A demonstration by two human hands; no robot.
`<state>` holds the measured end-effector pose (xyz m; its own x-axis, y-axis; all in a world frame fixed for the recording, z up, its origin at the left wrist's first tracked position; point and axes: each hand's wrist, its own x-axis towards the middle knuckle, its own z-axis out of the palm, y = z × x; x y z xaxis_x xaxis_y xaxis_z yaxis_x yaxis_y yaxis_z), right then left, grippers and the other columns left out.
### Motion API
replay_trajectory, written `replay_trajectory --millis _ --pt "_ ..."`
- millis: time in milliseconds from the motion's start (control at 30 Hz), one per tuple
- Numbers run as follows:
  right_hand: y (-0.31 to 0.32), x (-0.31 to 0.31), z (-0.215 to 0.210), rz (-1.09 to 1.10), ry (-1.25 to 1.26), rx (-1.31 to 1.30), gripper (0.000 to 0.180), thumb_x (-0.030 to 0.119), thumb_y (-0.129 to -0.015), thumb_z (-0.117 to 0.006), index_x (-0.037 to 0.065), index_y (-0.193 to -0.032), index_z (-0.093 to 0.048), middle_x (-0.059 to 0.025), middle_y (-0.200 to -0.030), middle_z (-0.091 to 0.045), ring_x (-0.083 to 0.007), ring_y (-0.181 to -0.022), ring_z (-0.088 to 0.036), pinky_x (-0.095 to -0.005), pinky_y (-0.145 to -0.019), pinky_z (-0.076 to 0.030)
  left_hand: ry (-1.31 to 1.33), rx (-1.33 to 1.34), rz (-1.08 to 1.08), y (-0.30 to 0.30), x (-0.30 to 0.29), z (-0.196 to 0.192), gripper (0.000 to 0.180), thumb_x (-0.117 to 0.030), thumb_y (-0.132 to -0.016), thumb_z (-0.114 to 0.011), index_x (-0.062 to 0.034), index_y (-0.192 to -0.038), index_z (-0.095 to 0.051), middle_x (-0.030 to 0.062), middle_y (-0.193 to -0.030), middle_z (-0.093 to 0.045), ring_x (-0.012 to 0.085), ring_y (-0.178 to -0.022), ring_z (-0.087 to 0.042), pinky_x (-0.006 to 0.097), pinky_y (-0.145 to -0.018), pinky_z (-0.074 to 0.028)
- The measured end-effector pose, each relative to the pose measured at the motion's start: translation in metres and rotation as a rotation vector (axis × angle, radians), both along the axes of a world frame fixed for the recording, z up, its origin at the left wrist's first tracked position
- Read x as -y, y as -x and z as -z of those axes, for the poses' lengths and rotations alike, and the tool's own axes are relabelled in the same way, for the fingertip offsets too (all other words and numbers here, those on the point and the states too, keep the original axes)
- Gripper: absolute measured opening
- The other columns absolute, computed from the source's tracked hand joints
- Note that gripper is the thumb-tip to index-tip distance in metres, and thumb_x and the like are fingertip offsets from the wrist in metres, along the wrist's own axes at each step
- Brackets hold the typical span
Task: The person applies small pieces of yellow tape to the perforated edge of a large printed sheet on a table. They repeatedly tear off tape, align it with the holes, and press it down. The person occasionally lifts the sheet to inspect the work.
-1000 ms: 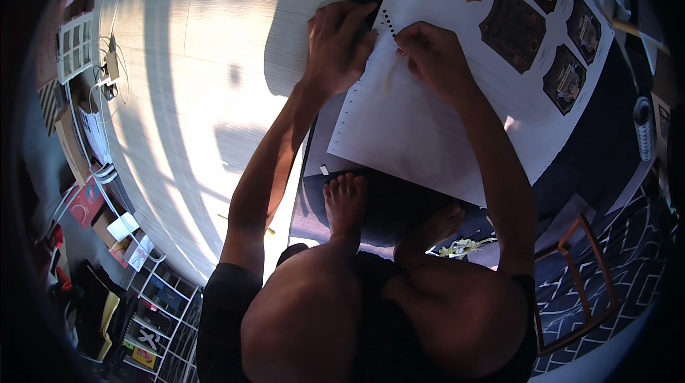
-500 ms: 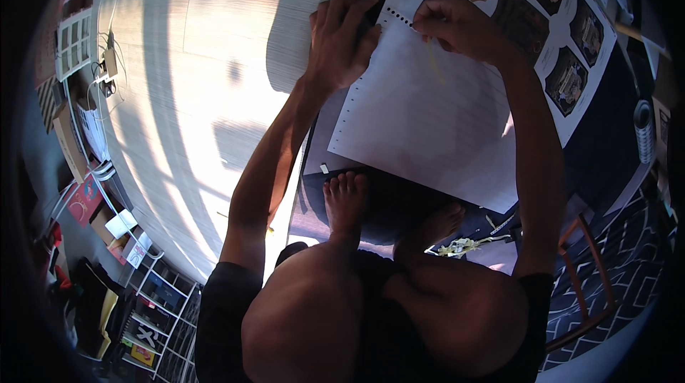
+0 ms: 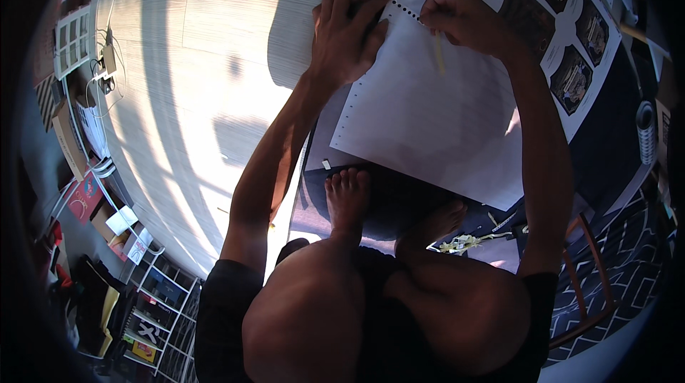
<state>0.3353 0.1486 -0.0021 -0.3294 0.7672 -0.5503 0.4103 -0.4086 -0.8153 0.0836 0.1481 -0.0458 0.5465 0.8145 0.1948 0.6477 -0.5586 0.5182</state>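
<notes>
A large white sheet (image 3: 435, 119) with a row of punched holes along its left edge lies on a dark mat on the floor. My left hand (image 3: 346, 33) presses flat on the sheet's top left corner, by the holes. My right hand (image 3: 464, 19) pinches the top edge of the sheet beside it, and a thin pale strip (image 3: 438, 51) hangs below its fingers. Under the sheet lies another white sheet (image 3: 571, 33) printed with several dark pictures. My bare feet (image 3: 349, 197) rest at the sheet's near edge.
Pale wood flooring (image 3: 207, 98) spreads to the left, with shelves and boxes (image 3: 143, 297) along the wall. A spiral binding coil (image 3: 646, 130) lies at the right. Yellowish scraps (image 3: 467, 242) sit by my right foot. A wooden chair frame (image 3: 592, 283) stands at the lower right.
My right hand has moved up from the middle of the sheet to its top edge beside my left hand. My left hand stays at the punched corner.
</notes>
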Motion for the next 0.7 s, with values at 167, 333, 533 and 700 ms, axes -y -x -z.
replay_trajectory --millis 167,333,533,700 --pt "0.001 0.000 0.000 -0.012 -0.010 0.008 0.014 0.016 -0.099 -0.063 0.005 -0.092 -0.066 0.0018 -0.073 -0.059 -0.0033 -0.054 -0.044 -0.0232 -0.049 -0.035 -0.034 -0.013 0.010 -0.001 0.000 -0.001 0.037 -0.029 -0.097 -0.061 -0.0226 -0.133 -0.067 0.0097 -0.123 -0.053 0.0283 -0.117 -0.047 0.046 -0.100 -0.037" --pt "0.000 0.001 0.002 0.005 -0.018 -0.010 0.013 0.016 -0.098 -0.063 0.005 -0.093 -0.066 0.0020 -0.073 -0.059 -0.0034 -0.054 -0.044 -0.0231 -0.049 -0.035 -0.036 -0.050 0.008 -0.003 0.002 -0.001 0.035 -0.030 -0.098 -0.060 -0.0254 -0.132 -0.069 0.0110 -0.124 -0.052 0.0288 -0.119 -0.046 0.046 -0.101 -0.036" --pt "-0.014 0.002 -0.003 0.101 -0.069 0.062 0.016 0.018 -0.097 -0.064 0.003 -0.095 -0.069 0.0013 -0.075 -0.060 -0.0039 -0.056 -0.046 -0.0228 -0.051 -0.037 -0.079 -0.069 0.004 -0.004 0.004 0.002 0.035 -0.029 -0.098 -0.061 -0.0256 -0.132 -0.069 0.0114 -0.125 -0.052 0.0293 -0.120 -0.046 0.046 -0.102 -0.036" --pt "-0.009 0.015 -0.014 0.065 0.026 -0.076 0.015 0.018 -0.098 -0.064 0.005 -0.097 -0.069 0.0027 -0.076 -0.057 -0.0032 -0.057 -0.043 -0.0215 -0.051 -0.034 -0.003 -0.055 0.008 -0.002 0.008 -0.007 0.038 -0.026 -0.095 -0.064 -0.0224 -0.132 -0.068 0.0121 -0.126 -0.053 0.0313 -0.120 -0.047 0.047 -0.104 -0.036"
